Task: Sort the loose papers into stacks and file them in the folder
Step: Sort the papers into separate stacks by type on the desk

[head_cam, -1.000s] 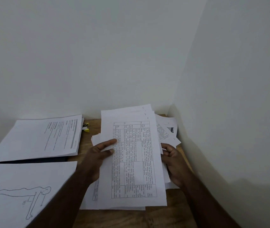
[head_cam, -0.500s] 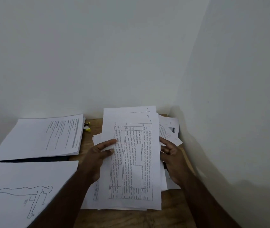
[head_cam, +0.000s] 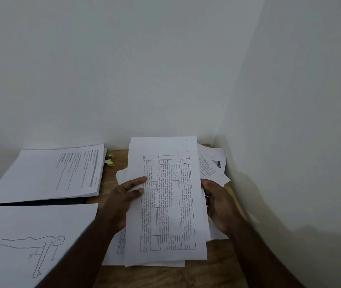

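Head view: two hands, left hand [head_cam: 123, 201] and right hand [head_cam: 220, 201], fingers clamped on one paper bundle [head_cam: 165, 204].

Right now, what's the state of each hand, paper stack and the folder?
left hand: grips left edge of table sheet, thumb on top
right hand: holds the bundle's right edge, fingers curled
table sheet: topmost of the held bundle
loose papers: fanned, unsorted, under the bundle
text stack: squared, flat
figure-drawing sheet: flat, face up
dark folder: mostly covered, state unclear
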